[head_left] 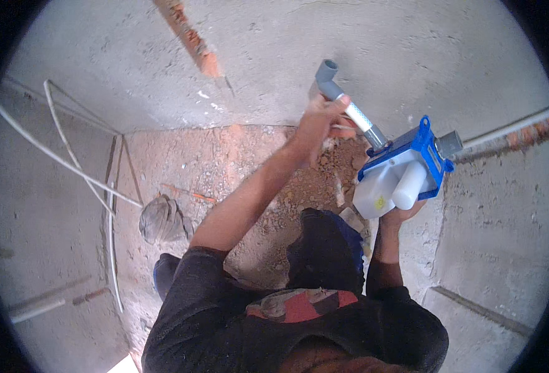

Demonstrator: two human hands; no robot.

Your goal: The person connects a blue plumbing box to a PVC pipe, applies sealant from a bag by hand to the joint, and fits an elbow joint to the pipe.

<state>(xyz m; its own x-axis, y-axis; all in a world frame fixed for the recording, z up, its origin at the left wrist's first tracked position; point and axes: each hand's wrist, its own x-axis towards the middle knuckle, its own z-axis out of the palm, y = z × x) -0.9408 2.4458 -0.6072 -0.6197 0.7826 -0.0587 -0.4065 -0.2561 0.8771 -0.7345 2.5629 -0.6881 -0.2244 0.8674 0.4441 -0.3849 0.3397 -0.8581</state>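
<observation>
My left hand [324, 121] is closed round a short white pipe [356, 115] with a grey elbow fitting [328, 78] at its upper end. The pipe's lower end sits in a grey socket [376, 137] on a white plastic box with a blue frame [395, 177]. From below, my right hand [402, 212] grips this box; most of its fingers are hidden behind it. Another grey pipe stub [450, 143] sticks out of the box's right side. I hold the whole assembly tilted, in front of the plastered wall.
Rubble and dust cover the floor [255, 180] around my knees. On the left, white flexible conduits [69, 160] hang near a grey cloth-like bundle [162, 219]. A chased groove [190, 40] exposes brick in the facing wall. At right, a white pipe [511, 127] runs along another groove.
</observation>
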